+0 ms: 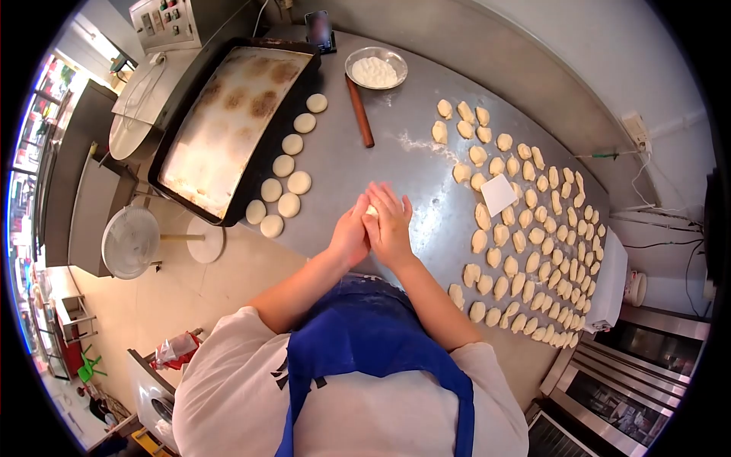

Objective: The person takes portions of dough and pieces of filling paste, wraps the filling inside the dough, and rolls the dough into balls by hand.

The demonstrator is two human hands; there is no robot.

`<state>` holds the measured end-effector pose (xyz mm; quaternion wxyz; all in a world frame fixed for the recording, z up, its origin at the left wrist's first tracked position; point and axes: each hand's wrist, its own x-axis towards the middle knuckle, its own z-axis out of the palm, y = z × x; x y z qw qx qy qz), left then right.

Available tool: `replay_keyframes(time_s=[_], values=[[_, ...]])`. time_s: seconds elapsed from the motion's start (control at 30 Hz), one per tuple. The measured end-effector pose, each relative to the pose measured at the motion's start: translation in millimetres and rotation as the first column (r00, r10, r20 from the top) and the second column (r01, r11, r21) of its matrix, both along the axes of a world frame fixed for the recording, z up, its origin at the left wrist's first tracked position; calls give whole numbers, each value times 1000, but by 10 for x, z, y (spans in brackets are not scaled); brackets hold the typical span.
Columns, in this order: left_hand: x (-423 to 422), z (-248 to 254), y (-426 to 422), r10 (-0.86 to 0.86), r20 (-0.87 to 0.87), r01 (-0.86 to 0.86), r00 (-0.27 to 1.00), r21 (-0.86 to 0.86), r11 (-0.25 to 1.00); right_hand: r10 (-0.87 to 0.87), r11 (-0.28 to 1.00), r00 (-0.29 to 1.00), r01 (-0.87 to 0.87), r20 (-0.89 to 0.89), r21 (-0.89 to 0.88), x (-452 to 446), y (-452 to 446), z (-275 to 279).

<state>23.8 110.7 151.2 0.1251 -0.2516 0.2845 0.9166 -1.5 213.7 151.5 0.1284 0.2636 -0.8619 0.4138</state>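
While the pale dough piece (372, 211) rests between my palms, over the counter (426, 190) near its front edge, my left hand (352, 234) seems best kept as a steady cup and my right hand (391, 232) as the presser. My fingers (387, 201) lie nearly straight, closed in around the dough from both sides; their tips blur, and how hard they squeeze I cannot tell. Light, even pressure should serve best: leaning on one side would probably leave a lopsided shape, and sticky palms could tear the surface.

Off to my left, what looks like a white fan (131, 242) stands above the pale floor (205, 286). Next comes a dark-rimmed griddle (205, 145) with browned patches, and flat dough rounds (283, 165) line up on the counter along its right side. A phone (320, 33), a wooden rolling pin (359, 110) and a metal bowl (403, 70) of flour (375, 71) follow, towards the back. Flour streaks the grey metal before rows of shaped dough pieces (479, 241), a white card (499, 195) lying among them. Beyond that end, steel ovens (613, 400) stand at the room's right side.
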Motion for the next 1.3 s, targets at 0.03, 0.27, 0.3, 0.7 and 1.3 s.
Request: replay_keyframes(time_s=[0.03,0.27,0.3,0.7,1.3], values=[[7,-30,10,12,2,-12,1000,-46,999,40,999,997,-39,60,-27,-7,3,-22],[37,-116,14,32,10,-33,999,61,998,142,989,975,-148,172,23,-73,19,-182],[21,-114,-3,17,32,-21,999,117,993,143,989,977,-148,159,19,-103,5,-175],[358,-360,-55,223,-2,-220,975,-190,957,294,955,954,-291,-61,59,5,-232,-554],[25,-1092,-670,-557,425,-94,714,-730,-677,-101,994,923,105,371,9,145,449,-481]])
